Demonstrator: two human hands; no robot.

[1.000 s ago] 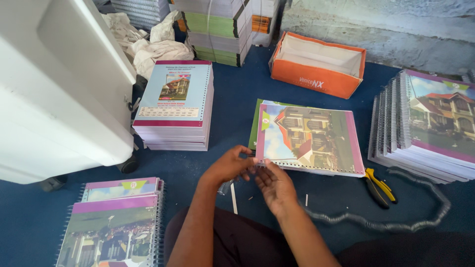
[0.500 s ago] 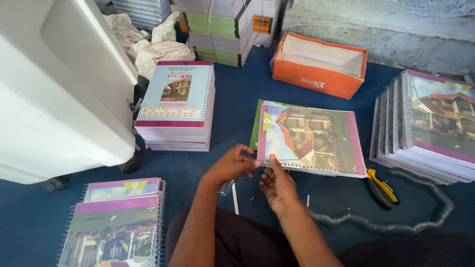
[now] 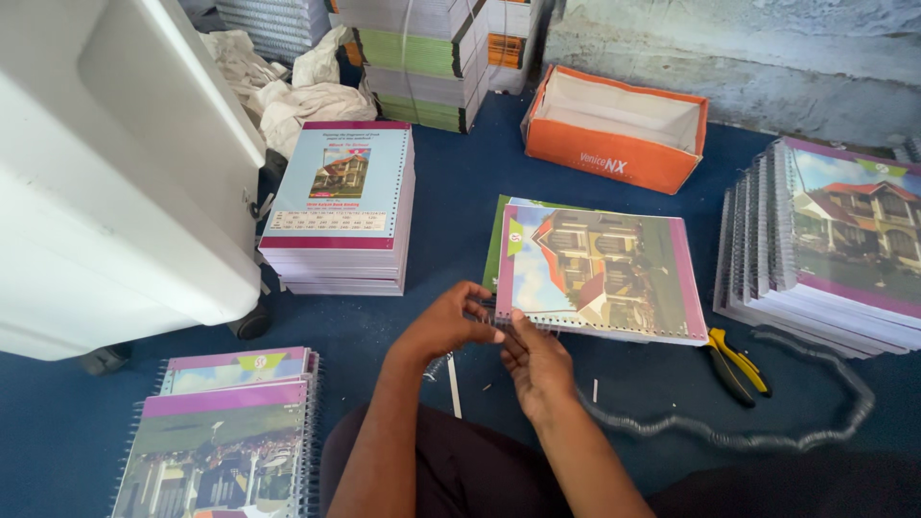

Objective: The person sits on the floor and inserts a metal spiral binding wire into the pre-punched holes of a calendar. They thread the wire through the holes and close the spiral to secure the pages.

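Note:
A notebook with a house picture on its cover point(image 3: 600, 273) lies on the blue floor in front of me. My left hand point(image 3: 443, 324) and my right hand point(image 3: 533, 360) meet at its near left corner, pinching the end of the spiral wire binding point(image 3: 499, 315) along its near edge. A long loose coil of spiral wire point(image 3: 758, 436) trails across the floor to the right of my right hand. Yellow-handled pliers point(image 3: 737, 363) lie just right of the notebook.
A stack of unbound booklets point(image 3: 343, 206) stands to the left. Bound notebooks lie at lower left point(image 3: 225, 441) and fanned at right point(image 3: 835, 245). An open orange box point(image 3: 614, 129) sits at the back, a large white machine point(image 3: 106, 163) at left, tall paper stacks point(image 3: 422, 58) behind.
Both hands have shifted slightly right and up along the notebook's near left corner, closing together on the wire. Nothing else has moved.

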